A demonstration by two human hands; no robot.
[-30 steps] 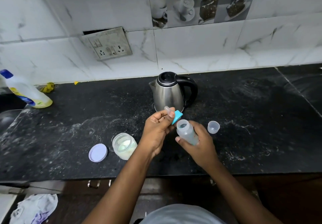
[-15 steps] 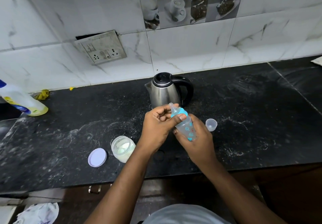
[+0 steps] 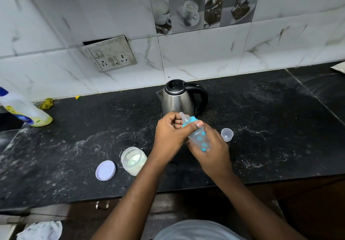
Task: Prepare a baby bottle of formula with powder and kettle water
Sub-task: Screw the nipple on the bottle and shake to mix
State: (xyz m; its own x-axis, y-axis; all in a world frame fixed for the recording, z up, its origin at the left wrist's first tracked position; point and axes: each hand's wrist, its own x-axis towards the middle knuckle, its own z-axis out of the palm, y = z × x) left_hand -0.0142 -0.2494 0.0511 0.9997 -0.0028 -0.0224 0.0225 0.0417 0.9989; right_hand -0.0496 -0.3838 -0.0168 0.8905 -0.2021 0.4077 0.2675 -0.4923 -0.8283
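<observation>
While the right hand [image 3: 212, 154] grips the baby bottle [image 3: 199, 140] (tilted), the left hand [image 3: 170, 135] apparently pinches its blue collar [image 3: 193, 119].

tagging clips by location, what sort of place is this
Most likely a home kitchen: a black stone counter, an electric kettle below a wall socket, and tiles picturing cups.

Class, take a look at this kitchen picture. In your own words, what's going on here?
A person is working at a black counter. The right hand holds a tilted baby bottle while the left hand grips its blue teat ring, apparently twisting it. An open powder jar and its lid sit to the left, a clear cap to the right, and the kettle stands behind.
</observation>
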